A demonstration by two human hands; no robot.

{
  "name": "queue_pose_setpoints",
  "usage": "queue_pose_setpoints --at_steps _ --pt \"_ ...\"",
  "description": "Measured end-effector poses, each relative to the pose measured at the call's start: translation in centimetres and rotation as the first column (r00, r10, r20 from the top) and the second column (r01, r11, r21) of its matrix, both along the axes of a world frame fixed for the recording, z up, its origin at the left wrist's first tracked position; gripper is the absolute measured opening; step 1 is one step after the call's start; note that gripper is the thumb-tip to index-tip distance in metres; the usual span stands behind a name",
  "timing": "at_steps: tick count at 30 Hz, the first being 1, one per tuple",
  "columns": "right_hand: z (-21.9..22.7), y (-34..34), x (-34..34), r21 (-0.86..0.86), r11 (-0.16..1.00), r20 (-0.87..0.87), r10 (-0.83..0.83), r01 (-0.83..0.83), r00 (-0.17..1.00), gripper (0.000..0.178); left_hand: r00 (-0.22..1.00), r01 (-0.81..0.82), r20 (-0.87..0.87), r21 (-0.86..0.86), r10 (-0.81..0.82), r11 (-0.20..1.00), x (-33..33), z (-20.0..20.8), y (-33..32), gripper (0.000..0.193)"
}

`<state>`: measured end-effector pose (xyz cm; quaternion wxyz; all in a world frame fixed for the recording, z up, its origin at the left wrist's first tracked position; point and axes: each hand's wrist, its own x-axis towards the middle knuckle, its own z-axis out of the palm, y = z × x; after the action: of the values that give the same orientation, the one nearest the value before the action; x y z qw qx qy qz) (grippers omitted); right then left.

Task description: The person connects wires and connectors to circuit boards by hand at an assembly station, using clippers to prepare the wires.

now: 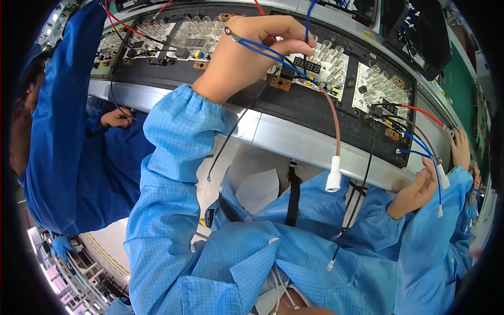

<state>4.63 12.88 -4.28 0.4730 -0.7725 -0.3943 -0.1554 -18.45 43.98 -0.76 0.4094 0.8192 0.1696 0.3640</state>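
Observation:
My left hand [257,50] is raised over the bench, thumb and fingertips pinched on a blue wire [308,23]. Further blue wires [268,52] cross that hand, one ending in a ring terminal [227,30]. A brown wire [333,113] hangs beside it and ends in a white connector [333,176]. Below the hand lies a circuit board [331,65] with clear tubes and a small dark display. At the right, my right hand [412,195] is closed on a bundle of wires [428,149] leading from another board [386,89]; a white connector [443,176] hangs by its fingers.
The boards sit in a long black fixture [315,110] behind a metal rail [283,136]. A co-worker in dark blue [68,157] is at the left. Another person's hand [461,149] is at the right. A loose black wire [231,134] droops over the rail.

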Motion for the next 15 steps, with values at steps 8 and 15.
queue_pose_setpoints --at_steps 8,15 --pt "-0.1 1.0 -0.7 0.087 0.992 -0.040 -0.087 0.091 0.995 0.020 0.988 0.113 -0.109 0.049 -0.107 0.992 0.3 -1.2 0.7 0.010" --pt "-0.2 1.2 -1.2 0.074 0.977 -0.044 -0.197 0.200 0.979 0.020 0.997 0.063 -0.057 0.132 -0.056 0.989 0.6 -1.5 0.7 0.013"
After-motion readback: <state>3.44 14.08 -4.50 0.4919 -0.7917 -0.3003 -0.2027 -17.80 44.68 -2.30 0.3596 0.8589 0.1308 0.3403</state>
